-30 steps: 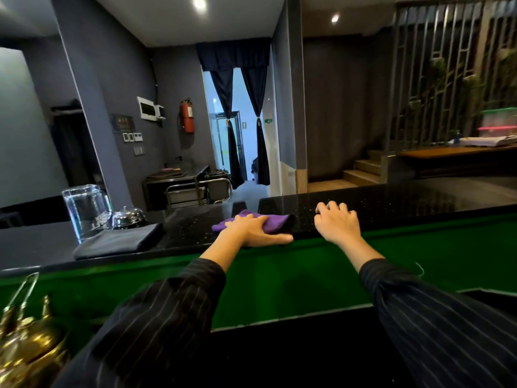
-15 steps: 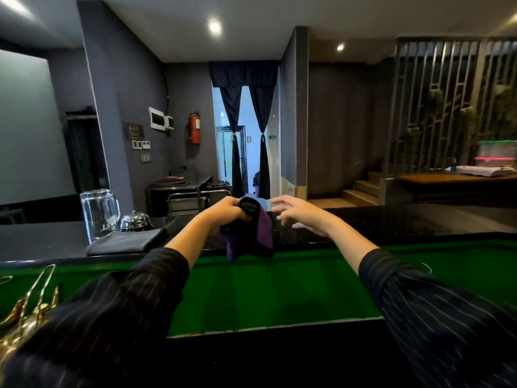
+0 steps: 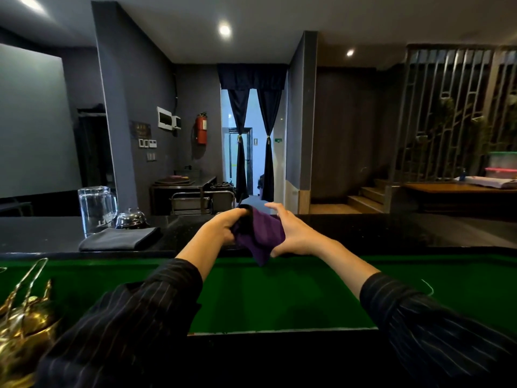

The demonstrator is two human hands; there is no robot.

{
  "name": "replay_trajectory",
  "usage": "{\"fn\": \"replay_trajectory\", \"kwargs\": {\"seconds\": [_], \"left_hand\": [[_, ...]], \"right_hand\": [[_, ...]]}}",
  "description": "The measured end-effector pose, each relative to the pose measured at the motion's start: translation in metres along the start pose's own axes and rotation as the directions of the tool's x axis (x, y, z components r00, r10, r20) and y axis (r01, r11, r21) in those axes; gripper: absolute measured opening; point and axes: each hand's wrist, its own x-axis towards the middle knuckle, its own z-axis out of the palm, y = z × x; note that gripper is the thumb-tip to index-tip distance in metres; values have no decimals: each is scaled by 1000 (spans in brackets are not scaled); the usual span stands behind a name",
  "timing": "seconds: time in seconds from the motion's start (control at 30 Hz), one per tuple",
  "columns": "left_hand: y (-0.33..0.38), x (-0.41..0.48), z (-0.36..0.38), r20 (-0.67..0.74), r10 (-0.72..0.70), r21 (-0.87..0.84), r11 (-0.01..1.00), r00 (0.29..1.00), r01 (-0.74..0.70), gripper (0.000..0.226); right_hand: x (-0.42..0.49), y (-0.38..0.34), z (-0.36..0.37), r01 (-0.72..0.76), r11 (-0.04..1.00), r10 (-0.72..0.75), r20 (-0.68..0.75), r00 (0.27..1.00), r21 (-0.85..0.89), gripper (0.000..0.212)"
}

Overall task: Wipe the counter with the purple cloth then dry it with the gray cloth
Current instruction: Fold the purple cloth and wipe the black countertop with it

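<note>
The purple cloth (image 3: 260, 236) hangs bunched in the air just above the black counter (image 3: 363, 233), one corner drooping toward the green panel. My left hand (image 3: 223, 226) grips its left side. My right hand (image 3: 291, 233) holds its right side, fingers wrapped under the fabric. The gray cloth (image 3: 117, 239) lies folded flat on the counter to the left, untouched.
A glass pitcher (image 3: 96, 210) and a silver service bell (image 3: 130, 218) stand behind the gray cloth. A brass kettle (image 3: 19, 331) with a tall handle sits at the lower left. A green panel (image 3: 279, 298) drops below the counter's front edge.
The purple cloth was lifted off the counter by my left hand. My right hand left the counter and now also holds the cloth.
</note>
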Motion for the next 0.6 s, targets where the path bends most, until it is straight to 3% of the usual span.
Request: {"fn": "replay_trajectory", "kwargs": {"seconds": [0.13,0.23,0.3,0.4,0.47,0.6], "left_hand": [[-2,-9,-5,-8,-8,-80,997,1000,8,9],[-6,-15,-15,65,11,-199,980,998,3,8],[-8,-22,-19,131,42,-235,972,990,-10,12],[-8,-31,-17,213,78,-254,967,974,-22,24],[-6,-34,-12,217,63,-261,965,974,-5,34],[-1,-41,0,123,11,-178,984,992,11,51]], "right_hand": [[-7,1,-8,-25,996,28,-36,999,80,42],[-10,-4,-17,-107,985,124,-122,985,137,14],[-10,-6,-21,-204,938,251,-144,957,279,14],[-13,-7,-28,-344,841,397,-46,917,417,22],[-14,-9,-29,-379,837,409,8,913,394,28],[-11,-28,-20,-305,924,305,36,952,228,49]]}}
